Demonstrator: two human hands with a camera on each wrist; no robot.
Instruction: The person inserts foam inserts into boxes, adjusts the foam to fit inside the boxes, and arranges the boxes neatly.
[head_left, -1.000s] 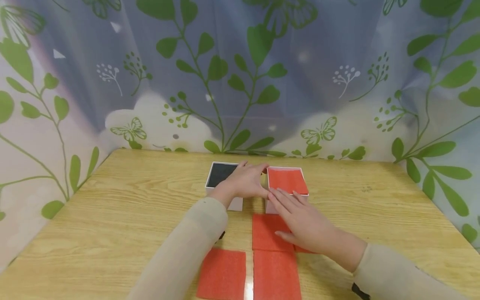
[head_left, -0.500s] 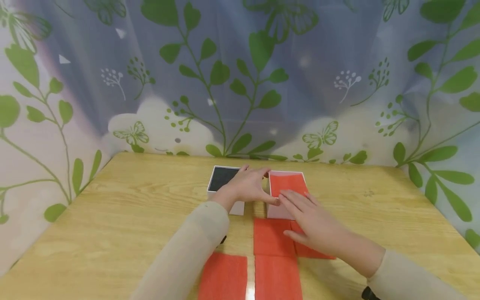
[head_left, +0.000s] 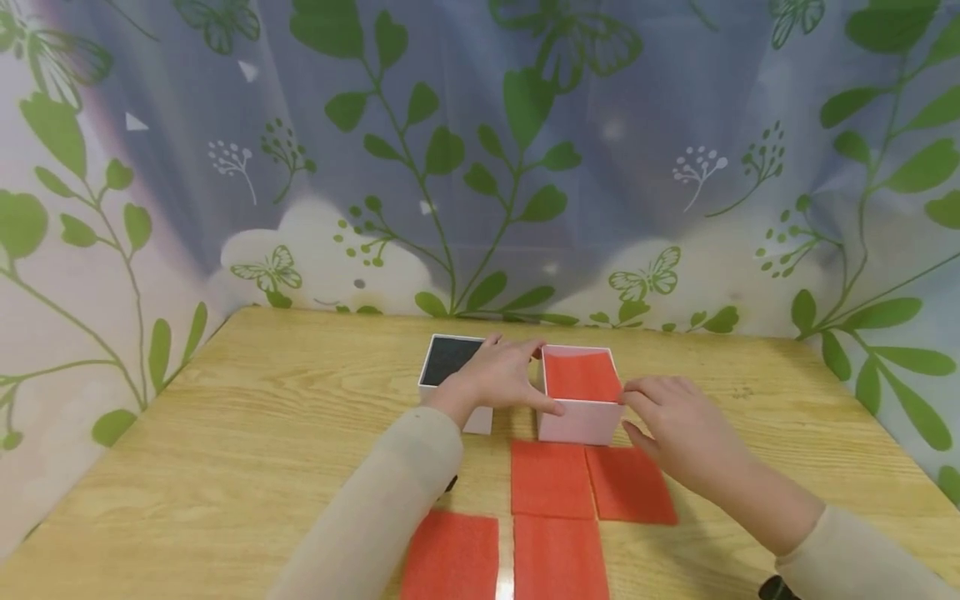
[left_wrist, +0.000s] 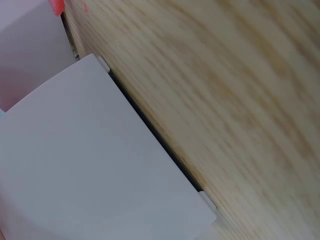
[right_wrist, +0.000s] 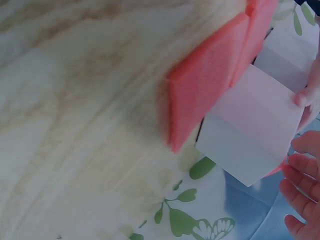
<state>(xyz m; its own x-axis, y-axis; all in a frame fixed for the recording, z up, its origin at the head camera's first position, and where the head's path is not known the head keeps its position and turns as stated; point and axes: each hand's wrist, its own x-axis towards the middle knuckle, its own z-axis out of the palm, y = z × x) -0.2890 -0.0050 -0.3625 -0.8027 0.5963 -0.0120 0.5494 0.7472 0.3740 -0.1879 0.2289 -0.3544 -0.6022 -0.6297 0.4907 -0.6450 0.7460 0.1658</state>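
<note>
On the wooden bench (head_left: pixel 247 433) stand 2 white boxes side by side. The left hand (head_left: pixel 495 379) lies across the gap between them, fingers spread and relaxed, its grip open; it rests over the right edge of the black-lined box (head_left: pixel 448 363) while the thumb touches the near left corner of the red-lined box (head_left: pixel 581 392). The right hand (head_left: pixel 678 421) is at that box's near right corner, fingers loosely curled with the tips touching the rim; whether this grip pinches the wall I cannot tell. In front of the boxes 4 red foam squares (head_left: pixel 552 479) lie flat on the bench, 2 just behind the other 2.
</note>
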